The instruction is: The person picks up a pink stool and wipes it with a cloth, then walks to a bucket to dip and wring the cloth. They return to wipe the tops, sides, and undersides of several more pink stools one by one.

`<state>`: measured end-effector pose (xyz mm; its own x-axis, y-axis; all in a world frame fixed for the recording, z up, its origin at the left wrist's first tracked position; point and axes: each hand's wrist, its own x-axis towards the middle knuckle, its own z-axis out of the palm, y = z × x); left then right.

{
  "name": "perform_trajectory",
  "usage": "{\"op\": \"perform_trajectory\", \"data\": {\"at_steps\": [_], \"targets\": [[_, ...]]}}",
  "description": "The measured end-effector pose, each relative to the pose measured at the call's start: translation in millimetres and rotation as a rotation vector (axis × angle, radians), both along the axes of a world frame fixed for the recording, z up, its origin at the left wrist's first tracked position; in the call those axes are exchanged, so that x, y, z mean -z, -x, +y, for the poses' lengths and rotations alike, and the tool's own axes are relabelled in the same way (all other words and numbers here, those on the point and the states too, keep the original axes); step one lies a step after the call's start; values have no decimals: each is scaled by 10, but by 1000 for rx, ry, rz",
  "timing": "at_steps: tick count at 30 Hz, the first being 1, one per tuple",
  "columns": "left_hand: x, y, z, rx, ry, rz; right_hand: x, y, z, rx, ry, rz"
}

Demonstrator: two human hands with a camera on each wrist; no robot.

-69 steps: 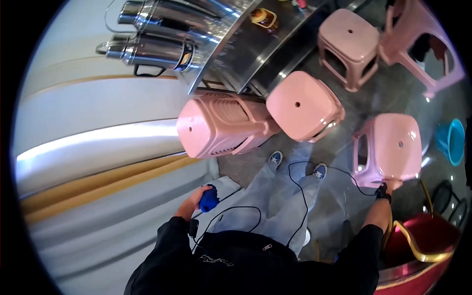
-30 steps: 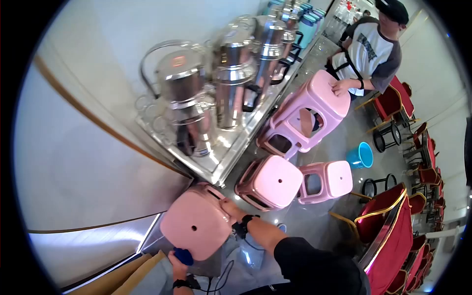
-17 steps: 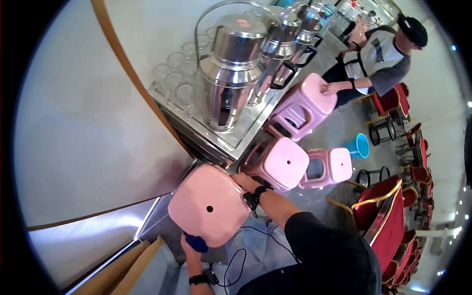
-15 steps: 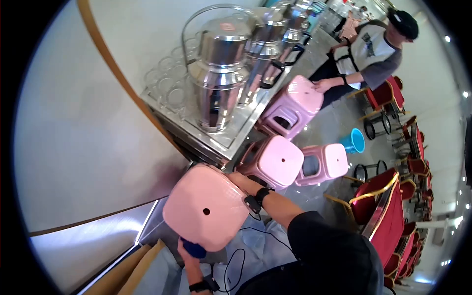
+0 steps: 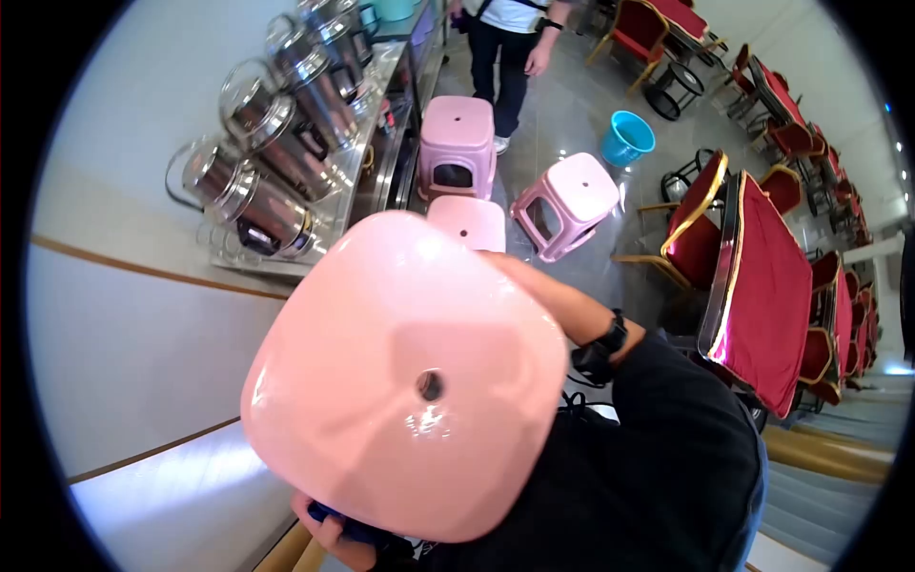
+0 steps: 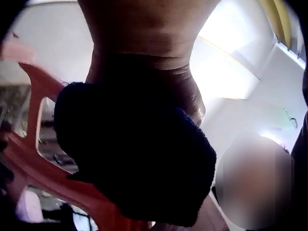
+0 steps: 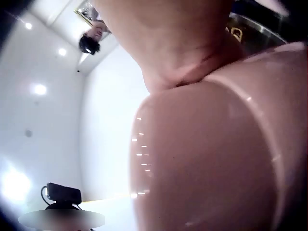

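Observation:
A pink plastic stool [image 5: 400, 315] with a small hole in its seat is held up close to the head camera. My right hand [image 7: 187, 53] grips its far right side; the fingers are hidden behind the stool. At the seat's near left edge, my left hand [image 5: 338, 541] holds a dark blue cloth [image 6: 134, 154]. In the left wrist view that cloth bulges in front of the stool's leg frame [image 6: 57, 178]. Stool and cloth overlap in the head view, and the seat hides part of the cloth.
Behind the held stool stand pink stools [image 5: 457, 124] and a separate one [image 5: 581, 186]. Steel flasks [image 5: 248, 195] line a metal counter [image 5: 367, 143] at left. A blue bucket [image 5: 627, 138], red-covered tables [image 5: 762, 286], chairs and a standing person [image 5: 505, 48] are beyond.
The stool has come up from the floor by the counter towards the head camera, both hands moving with it. The other person's hand has left the stool it was touching.

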<state>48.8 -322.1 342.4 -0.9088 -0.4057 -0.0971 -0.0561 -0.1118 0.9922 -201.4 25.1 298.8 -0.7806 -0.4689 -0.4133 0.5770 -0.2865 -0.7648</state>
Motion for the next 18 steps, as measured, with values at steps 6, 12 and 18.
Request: {"op": "perform_trajectory", "data": {"at_steps": [6,12,18], "targets": [[-193,830,1121,776,226,84,127,-1172,2154,403,84,-104],[484,1615,2487,1031,-182,-260,968,-2399,3624,854,203,-248],[1846,1588,2108,612,-802,-612,2226,-2860,4227,1146,199,-217]]}}
